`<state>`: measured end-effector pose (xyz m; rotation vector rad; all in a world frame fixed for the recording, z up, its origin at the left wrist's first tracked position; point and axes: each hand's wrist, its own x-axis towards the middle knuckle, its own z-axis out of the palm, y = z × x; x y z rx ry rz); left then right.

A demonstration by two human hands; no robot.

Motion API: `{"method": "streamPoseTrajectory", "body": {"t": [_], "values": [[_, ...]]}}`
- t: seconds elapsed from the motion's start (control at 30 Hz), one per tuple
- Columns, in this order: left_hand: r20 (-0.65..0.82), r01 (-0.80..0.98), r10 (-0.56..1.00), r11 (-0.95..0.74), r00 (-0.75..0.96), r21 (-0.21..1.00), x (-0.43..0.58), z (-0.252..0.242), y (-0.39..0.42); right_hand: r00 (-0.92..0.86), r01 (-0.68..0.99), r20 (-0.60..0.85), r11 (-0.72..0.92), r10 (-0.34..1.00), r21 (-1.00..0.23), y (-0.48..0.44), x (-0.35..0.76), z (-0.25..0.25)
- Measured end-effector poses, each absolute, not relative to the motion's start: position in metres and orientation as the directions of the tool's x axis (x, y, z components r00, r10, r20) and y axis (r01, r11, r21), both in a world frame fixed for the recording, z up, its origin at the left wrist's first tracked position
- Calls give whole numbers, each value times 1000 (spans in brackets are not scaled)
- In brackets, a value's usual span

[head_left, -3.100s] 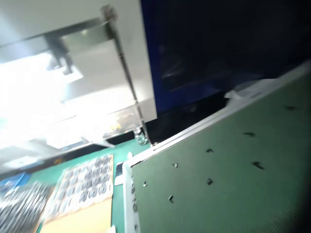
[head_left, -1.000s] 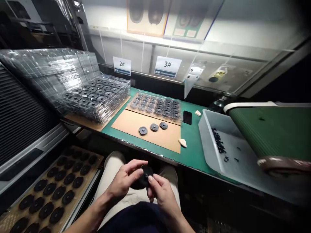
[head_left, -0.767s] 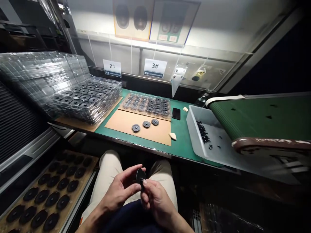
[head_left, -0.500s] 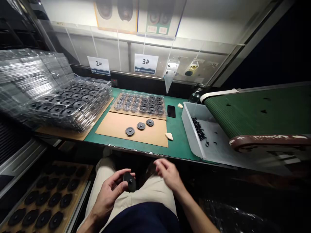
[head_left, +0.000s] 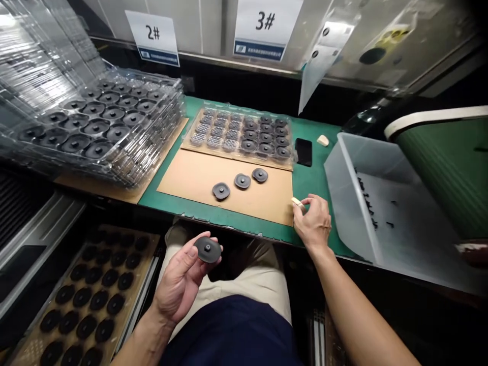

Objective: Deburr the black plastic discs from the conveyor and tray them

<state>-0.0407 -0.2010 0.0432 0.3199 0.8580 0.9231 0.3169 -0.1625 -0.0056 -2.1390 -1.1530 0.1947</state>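
My left hand (head_left: 179,282) holds a round black disc part (head_left: 208,249) by its fingertips, above my lap. My right hand (head_left: 313,221) rests on the green bench edge, its fingers pinched on a small cream-coloured piece (head_left: 296,202) at the corner of the brown cardboard sheet (head_left: 198,175). Three more black discs (head_left: 242,181) lie in a row on that cardboard. Behind them sits a clear blister tray (head_left: 244,133) with several small parts in its pockets.
A stack of clear trays with black discs (head_left: 102,122) stands at the left. A low tray of black discs (head_left: 91,295) lies by my left knee. A grey bin (head_left: 343,193) with small black bits sits under a green conveyor belt (head_left: 450,162). A black phone (head_left: 304,151) lies near the bin.
My right hand left the disc and reached forward to the cream piece on the bench. The left hand kept the disc and turned it flat. My view moved closer to the bench.
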Motion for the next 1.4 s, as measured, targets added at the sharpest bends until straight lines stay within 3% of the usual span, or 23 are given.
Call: {"method": "streamPoseTrajectory", "body": {"t": [0.1,0.17,0.2,0.3,0.4,0.57,0.7,0.83,1.03,1.2,1.33,1.4], "values": [[-505,-544,808,582,303,604,-37,43,-200,511,584,32,-320,859,-746,-186,270,5],[-491,-498,824,563,282,659,-34,45,-200,359,493,-72,-255,930,-832,-204,230,21],[-480,-470,835,549,271,691,-32,47,-200,231,370,-108,-190,967,-909,-213,211,31],[-433,-406,866,501,251,764,-28,55,-200,13,321,104,94,995,-942,-229,171,61],[-395,-398,885,463,245,792,-26,63,-201,-80,432,280,287,957,-855,-237,160,76],[-342,-431,903,425,258,796,-26,71,-208,-58,389,168,178,984,-904,-244,161,83],[-330,-453,910,412,251,791,-26,73,-213,-26,442,209,199,978,-875,-245,160,88],[-351,-455,893,446,282,771,-28,76,-213,-105,375,162,190,981,-907,-240,165,90],[-433,-434,801,591,412,680,-30,77,-212,-166,564,328,363,930,-742,-236,176,89],[-482,-485,810,586,334,649,-26,80,-213,-120,524,203,236,972,-818,-244,171,97],[-497,-490,813,580,304,651,-24,82,-214,-64,623,253,237,965,-745,-247,167,98],[-499,-497,821,567,278,657,-23,83,-215,-59,591,231,220,971,-776,-249,166,96]]}}
